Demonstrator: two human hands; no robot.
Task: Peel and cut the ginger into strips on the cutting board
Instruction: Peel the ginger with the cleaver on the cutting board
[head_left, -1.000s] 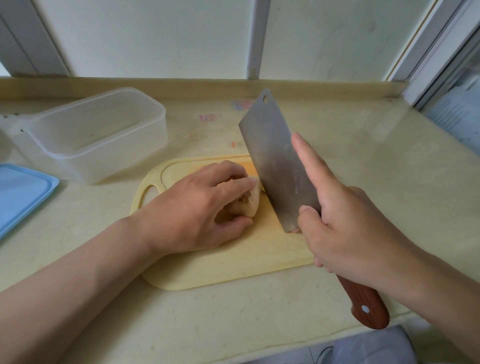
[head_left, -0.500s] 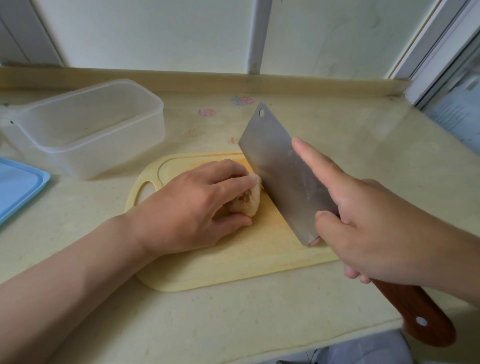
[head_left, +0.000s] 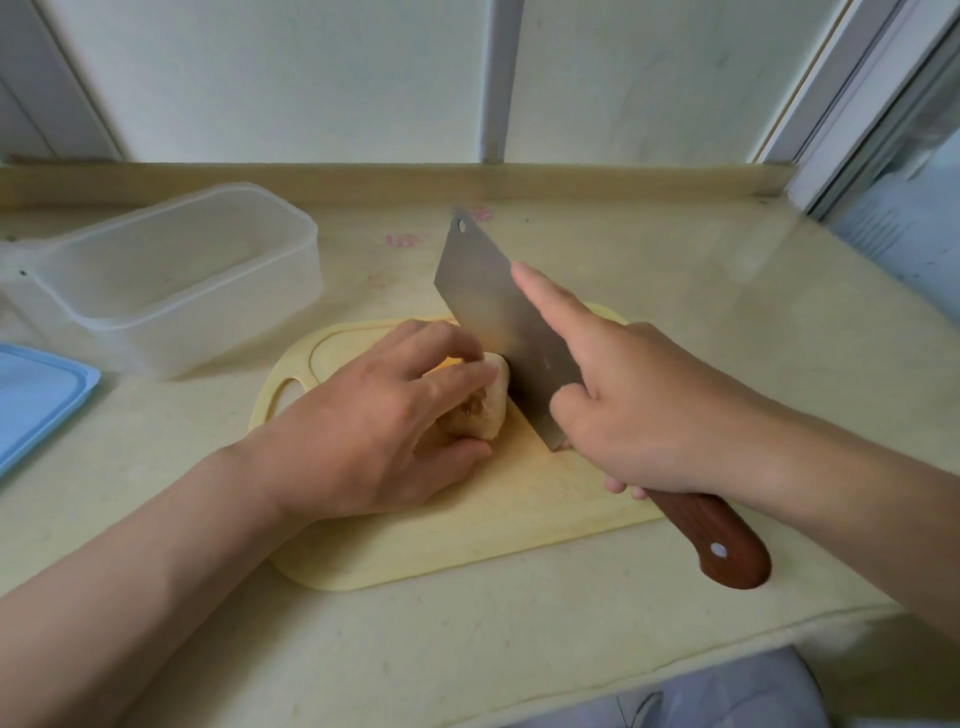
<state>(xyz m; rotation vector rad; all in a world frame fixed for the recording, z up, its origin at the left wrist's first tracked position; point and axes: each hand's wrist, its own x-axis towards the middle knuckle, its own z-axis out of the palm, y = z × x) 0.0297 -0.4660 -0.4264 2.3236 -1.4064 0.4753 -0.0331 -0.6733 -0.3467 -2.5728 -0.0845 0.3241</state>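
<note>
We have the ginger (head_left: 491, 402) lying on the cutting board (head_left: 467, 540), which sits near the front edge of the table (head_left: 727, 291), about midway along it. Our left hand (head_left: 374, 426) curls over the lump, the grip closed round it with fingertips (head_left: 485, 370) near its right end. Our right hand (head_left: 639, 410) has its grip wrapped on the cleaver (head_left: 488, 301) at the top of the wooden handle (head_left: 722, 540), forefinger (head_left: 550, 301) laid straight along the flat of the blade. The blade's heel is down at the board, just beside the ginger's right end; whether it touches the ginger we cannot tell.

We judge the task barely begun: the ginger is one whole lump, a brown patch shows on it, and we see no peel, slices or strips on the board. Peeling, slicing and cutting into strips all appear left.

Toward the back left corner stands a clear plastic container (head_left: 171, 280), and a blue lid (head_left: 36, 400) lies at the left edge, both well apart from the blade. Closest to the cutting edge are our own left fingertips.
</note>
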